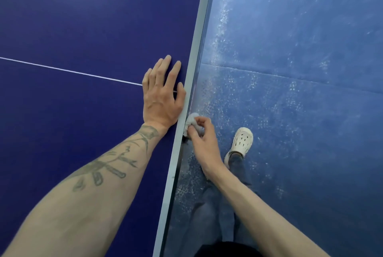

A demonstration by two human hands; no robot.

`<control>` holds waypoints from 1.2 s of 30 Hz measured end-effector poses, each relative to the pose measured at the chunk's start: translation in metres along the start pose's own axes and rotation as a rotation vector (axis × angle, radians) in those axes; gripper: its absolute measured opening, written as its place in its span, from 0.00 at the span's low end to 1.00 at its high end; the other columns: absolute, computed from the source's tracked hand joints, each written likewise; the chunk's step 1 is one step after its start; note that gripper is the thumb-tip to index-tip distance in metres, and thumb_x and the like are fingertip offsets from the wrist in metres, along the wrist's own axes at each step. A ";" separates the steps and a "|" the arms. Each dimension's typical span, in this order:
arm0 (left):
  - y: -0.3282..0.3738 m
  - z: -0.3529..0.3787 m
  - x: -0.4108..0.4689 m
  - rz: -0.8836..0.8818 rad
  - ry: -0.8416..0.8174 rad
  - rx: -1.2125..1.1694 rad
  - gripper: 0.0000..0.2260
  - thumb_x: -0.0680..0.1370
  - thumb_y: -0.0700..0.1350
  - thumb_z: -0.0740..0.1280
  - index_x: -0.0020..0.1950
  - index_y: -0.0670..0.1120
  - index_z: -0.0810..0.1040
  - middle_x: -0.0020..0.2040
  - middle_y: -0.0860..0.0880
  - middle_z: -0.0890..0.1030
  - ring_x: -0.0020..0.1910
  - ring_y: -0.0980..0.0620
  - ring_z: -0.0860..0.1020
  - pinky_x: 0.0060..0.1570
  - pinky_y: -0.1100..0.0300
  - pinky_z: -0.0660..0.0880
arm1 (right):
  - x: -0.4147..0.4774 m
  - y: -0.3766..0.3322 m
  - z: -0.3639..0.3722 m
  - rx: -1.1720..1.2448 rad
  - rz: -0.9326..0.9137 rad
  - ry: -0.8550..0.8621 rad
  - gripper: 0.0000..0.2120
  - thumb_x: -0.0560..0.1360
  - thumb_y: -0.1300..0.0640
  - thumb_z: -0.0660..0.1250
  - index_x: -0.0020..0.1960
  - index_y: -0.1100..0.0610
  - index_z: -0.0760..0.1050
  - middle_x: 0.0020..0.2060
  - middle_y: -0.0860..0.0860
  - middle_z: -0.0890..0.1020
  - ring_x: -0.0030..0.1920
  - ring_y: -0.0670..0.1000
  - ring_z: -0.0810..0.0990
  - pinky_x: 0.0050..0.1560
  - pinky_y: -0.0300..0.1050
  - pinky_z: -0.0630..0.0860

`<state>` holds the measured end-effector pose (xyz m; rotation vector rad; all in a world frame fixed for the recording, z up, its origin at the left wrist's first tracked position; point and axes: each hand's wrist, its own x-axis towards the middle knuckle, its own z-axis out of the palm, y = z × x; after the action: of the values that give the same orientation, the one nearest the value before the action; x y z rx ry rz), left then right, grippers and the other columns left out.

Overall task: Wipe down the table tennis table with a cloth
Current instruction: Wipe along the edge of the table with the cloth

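Pinching the small crumpled white cloth (191, 122) in your right hand (204, 138), you press it on the grey side edge of the dark blue table tennis table (83, 28). Your flat, open left hand (162, 97) rests just beside it. The edge runs away from you.

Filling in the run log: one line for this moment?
left hand flat on table | right hand holds cloth against table edge
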<state>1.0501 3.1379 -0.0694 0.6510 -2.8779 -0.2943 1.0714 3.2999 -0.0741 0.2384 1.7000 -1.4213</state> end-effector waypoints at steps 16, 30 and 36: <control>-0.005 0.007 0.001 0.005 -0.004 0.004 0.23 0.83 0.45 0.63 0.79 0.46 0.72 0.80 0.43 0.69 0.80 0.43 0.66 0.80 0.42 0.61 | 0.081 -0.083 -0.022 0.071 -0.053 0.001 0.07 0.86 0.60 0.65 0.57 0.47 0.73 0.48 0.32 0.83 0.49 0.32 0.80 0.51 0.30 0.76; -0.003 0.004 0.005 -0.017 -0.044 0.004 0.21 0.82 0.47 0.63 0.75 0.45 0.76 0.77 0.42 0.72 0.78 0.42 0.67 0.78 0.40 0.64 | 0.135 -0.140 -0.031 0.100 -0.046 0.040 0.05 0.85 0.55 0.66 0.59 0.47 0.74 0.52 0.40 0.83 0.54 0.41 0.84 0.47 0.33 0.79; 0.014 0.005 0.073 -0.134 -0.057 0.014 0.14 0.81 0.52 0.66 0.61 0.44 0.80 0.62 0.43 0.77 0.63 0.41 0.75 0.66 0.43 0.70 | 0.128 -0.146 -0.037 0.031 0.057 0.004 0.05 0.85 0.57 0.66 0.58 0.49 0.74 0.44 0.38 0.85 0.43 0.40 0.84 0.43 0.33 0.79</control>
<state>0.9784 3.1185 -0.0619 0.8532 -2.8976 -0.3164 0.8846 3.2367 -0.0646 0.3046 1.6623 -1.4069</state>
